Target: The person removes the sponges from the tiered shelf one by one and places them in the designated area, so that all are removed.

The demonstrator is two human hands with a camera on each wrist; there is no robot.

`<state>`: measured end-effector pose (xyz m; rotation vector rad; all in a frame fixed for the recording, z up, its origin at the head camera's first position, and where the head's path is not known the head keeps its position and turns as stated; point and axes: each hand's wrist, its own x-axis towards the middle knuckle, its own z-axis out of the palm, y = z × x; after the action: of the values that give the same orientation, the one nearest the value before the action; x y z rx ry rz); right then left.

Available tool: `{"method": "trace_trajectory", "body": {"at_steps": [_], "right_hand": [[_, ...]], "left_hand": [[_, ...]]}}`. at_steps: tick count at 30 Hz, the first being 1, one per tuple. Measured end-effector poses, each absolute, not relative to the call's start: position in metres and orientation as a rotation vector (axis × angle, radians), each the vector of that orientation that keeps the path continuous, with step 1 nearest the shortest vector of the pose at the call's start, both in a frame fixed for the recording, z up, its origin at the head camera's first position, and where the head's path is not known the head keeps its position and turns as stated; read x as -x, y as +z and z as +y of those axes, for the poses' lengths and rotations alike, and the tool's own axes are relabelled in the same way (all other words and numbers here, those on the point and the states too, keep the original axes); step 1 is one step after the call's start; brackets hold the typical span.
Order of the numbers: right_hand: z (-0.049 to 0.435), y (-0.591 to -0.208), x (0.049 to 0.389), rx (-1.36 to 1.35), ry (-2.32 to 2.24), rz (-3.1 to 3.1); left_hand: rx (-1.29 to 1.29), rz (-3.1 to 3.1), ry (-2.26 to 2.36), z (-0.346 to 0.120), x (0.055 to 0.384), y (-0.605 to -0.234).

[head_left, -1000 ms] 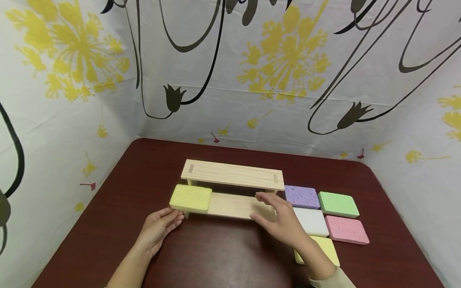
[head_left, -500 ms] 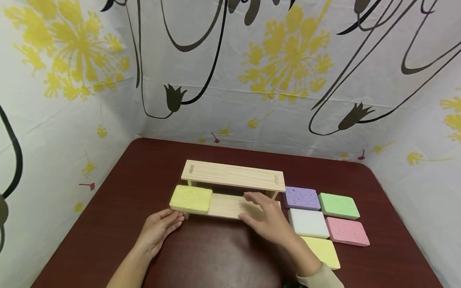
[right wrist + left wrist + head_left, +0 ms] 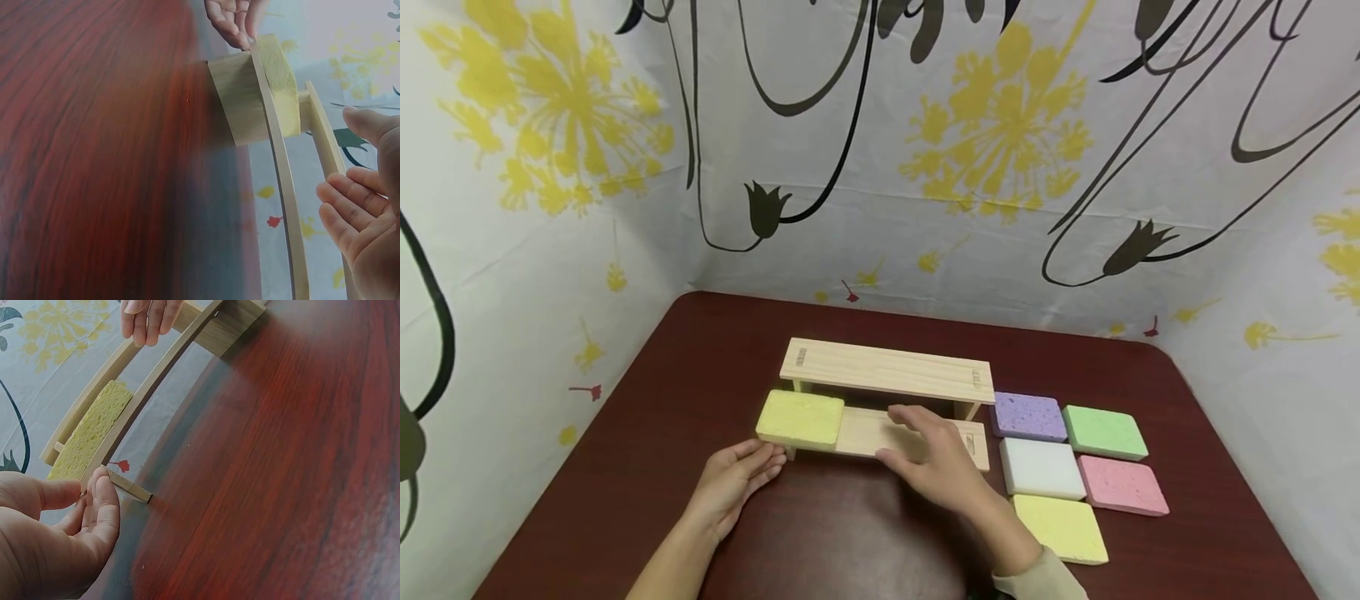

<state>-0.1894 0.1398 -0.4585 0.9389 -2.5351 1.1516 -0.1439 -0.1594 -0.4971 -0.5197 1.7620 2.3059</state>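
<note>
A two-tier wooden shelf (image 3: 887,367) stands on the dark red table, its lower board (image 3: 867,432) in front of the higher one. One yellow sponge (image 3: 801,419) lies flat at the left end of that lower board. My left hand (image 3: 735,483) pinches the board's front left corner between thumb and fingers; in the left wrist view the hand (image 3: 69,531) is at the board end, beside a leg (image 3: 130,485). Over the middle of the lower board, right of the sponge, hovers my right hand (image 3: 936,458), fingers spread and holding nothing.
Right of the shelf lie several sponges: purple (image 3: 1028,416), green (image 3: 1105,432), white (image 3: 1042,468), pink (image 3: 1123,484) and a second yellow sponge (image 3: 1060,528). A white patterned cloth (image 3: 865,150) hangs behind and along both sides of the table (image 3: 715,350).
My right hand has moved left along the lower board, uncovering its right end and more of the white and near yellow sponges. The left hand keeps its hold on the corner.
</note>
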Motion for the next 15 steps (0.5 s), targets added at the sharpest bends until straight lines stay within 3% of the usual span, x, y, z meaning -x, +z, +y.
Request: {"method": "trace_trajectory", "body": {"at_steps": [15], "right_hand": [[0.106,-0.465,0.197,-0.938,1.137,-2.585]], "left_hand": [[0.546,1.749,2.327,-0.157,0.144,-0.497]]}}
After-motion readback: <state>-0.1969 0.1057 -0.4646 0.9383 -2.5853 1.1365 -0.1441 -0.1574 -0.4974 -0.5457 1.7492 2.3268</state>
